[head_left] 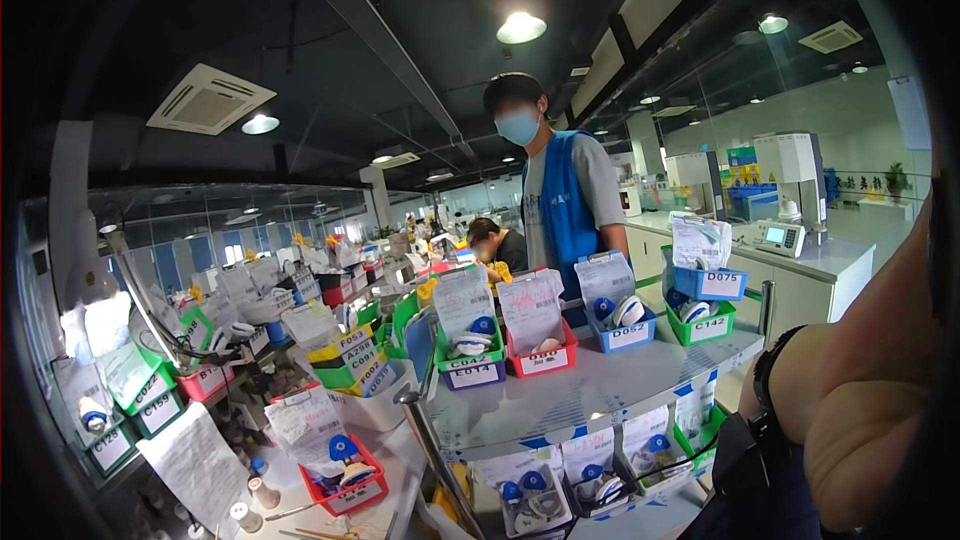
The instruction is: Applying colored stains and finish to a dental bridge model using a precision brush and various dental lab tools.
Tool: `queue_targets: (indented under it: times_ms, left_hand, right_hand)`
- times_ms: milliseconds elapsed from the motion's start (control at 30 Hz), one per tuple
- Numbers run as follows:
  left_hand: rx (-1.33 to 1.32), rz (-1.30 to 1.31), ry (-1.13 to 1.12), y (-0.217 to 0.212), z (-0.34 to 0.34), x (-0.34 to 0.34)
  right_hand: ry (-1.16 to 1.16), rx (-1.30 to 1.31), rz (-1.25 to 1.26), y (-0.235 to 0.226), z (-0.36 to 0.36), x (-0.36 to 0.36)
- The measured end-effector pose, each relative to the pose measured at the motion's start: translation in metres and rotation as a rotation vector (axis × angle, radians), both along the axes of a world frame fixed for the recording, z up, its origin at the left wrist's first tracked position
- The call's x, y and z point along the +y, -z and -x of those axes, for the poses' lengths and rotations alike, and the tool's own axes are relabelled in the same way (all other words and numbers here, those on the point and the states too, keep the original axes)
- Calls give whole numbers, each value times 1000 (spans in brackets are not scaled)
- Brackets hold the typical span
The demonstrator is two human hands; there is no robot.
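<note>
My right hand (870, 420) is raised close at the right edge, its palm side large and slightly blurred. Its fingers lie outside the picture, so I cannot see whether it holds anything. A black band and a dark watch-like piece (740, 450) circle the wrist, above a dark blue sleeve. Nowhere does my left hand show. Beyond the right hand is a grey two-level cart (600, 395). On its top stand a green bin (705, 328) under a blue bin (712, 283), another blue bin (618, 338), and a red bin (543, 360), with papers and blue-and-white dental models.
A person (575, 190) in a blue vest and mask stands behind the cart. At the left is a workbench with a red bin (350, 490), a paper sheet (195, 465) and stacked bins (350, 365). White machines (790, 180) stand on a counter at the right.
</note>
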State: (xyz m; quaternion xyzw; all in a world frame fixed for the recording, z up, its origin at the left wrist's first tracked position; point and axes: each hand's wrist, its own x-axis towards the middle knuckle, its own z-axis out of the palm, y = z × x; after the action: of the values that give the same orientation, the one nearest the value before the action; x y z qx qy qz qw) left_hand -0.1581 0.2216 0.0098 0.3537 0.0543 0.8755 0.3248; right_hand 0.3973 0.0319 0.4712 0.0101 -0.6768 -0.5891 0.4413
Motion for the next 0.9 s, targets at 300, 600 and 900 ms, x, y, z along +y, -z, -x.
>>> queue_targets:
  times_ms: [300, 600, 900]
  left_hand:
    - [33, 113, 12, 8, 15, -41]
    - [64, 273, -107, 9, 84, -142]
    - [-94, 168, -333, 28, 100, -181]
  right_hand:
    - [-57, 242, 62, 55, -2, 25]
    - [-203, 498, 193, 136, 48, 72]
    - [192, 403, 1556, 268, 125, 143]
